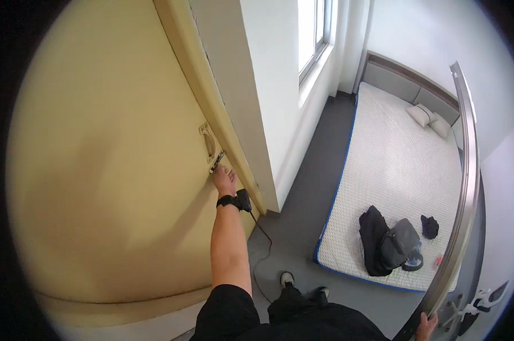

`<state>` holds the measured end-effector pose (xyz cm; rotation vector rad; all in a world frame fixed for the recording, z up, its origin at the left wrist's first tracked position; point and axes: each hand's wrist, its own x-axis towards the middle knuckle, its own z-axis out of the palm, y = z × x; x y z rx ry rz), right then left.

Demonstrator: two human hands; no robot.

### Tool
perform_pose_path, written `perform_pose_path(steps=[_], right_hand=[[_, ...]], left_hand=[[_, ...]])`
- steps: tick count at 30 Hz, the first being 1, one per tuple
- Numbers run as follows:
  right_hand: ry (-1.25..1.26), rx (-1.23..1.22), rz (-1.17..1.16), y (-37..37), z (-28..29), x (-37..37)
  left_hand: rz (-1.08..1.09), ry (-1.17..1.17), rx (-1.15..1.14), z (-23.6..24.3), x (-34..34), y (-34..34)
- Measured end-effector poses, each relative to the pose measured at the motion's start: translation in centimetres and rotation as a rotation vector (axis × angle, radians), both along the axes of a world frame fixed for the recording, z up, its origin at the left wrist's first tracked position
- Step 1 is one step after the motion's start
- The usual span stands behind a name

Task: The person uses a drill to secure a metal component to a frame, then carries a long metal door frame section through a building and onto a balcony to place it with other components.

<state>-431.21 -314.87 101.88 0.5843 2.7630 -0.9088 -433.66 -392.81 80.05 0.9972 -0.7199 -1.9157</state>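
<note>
A white mattress edged in blue lies at three o'clock, its grey headboard at two. Two pale pillows rest between two and three. At four o'clock, black clothing touches a dark grey bag, and a small black item lies nearby. Farther out at four stands a white-framed chair; a window sits at one.

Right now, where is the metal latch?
In the head view, just left of centre: the metal latch is on the yellow door, below its handle, at the left hand.
</note>
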Motion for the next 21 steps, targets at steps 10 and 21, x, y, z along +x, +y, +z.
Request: perform_pose_path(steps=[10,21], right_hand=[[0.029,-0.087,-0.051,-1.0,0.6,0.8],[0.065,-0.045,-0.096,-3.4,-0.4,2.5]], left_hand=[[0.257,0.252,0.133,-0.6,-0.6,-1.1],[0.165,0.167,0.146,-1.9,0.7,-4.4]])
